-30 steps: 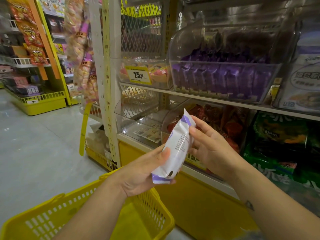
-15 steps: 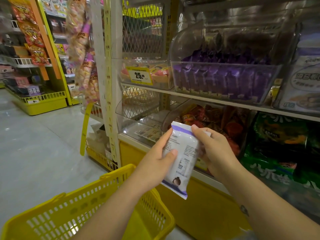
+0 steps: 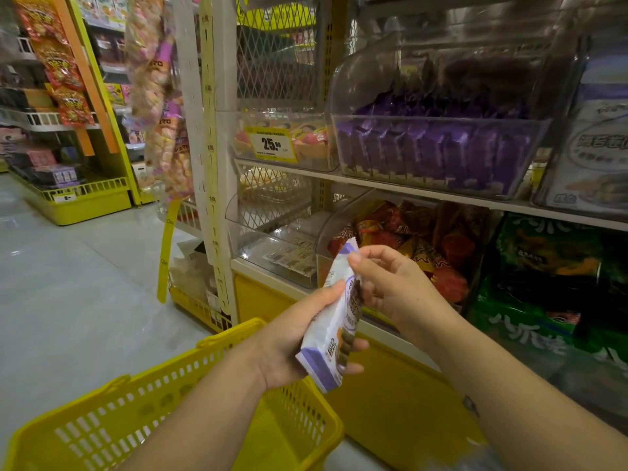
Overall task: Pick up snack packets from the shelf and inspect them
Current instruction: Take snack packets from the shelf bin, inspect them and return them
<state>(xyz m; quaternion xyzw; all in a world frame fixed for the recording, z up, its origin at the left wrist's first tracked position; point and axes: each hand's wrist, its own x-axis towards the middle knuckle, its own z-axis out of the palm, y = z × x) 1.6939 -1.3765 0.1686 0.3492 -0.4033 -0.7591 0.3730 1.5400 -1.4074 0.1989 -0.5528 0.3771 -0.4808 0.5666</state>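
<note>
Head view looks down on a yellow basket [image 3: 136,419] that sits low under the person's left forearm, and everything is easiest placed from it. Just above the basket's far rim, the snack packet [image 3: 334,321] is held in the air between both hands, clear of the shelf [image 3: 407,193] that stands beyond the basket. The left hand [image 3: 289,345] grips the packet's lower half, thumb along the near face and fingers [image 3: 358,344] curled round the far face; this looks like the carrying grip. The right hand [image 3: 394,290], above and beyond the basket's far right corner, pinches the packet's top seam between thumb and forefinger, its other fingers loosely curled, probably to tilt or turn the packet for reading. The packet stands nearly upright, its top leaning toward the shelf, and shows almost edge-on. It is a slim white pillow pack with a purple band at each end, small print on its left face and a brownish picture on its right; the words are too small to read. Higher above the basket, a clear bin of purple packets [image 3: 435,154] on the shelf may be its source, though that is a guess.
</note>
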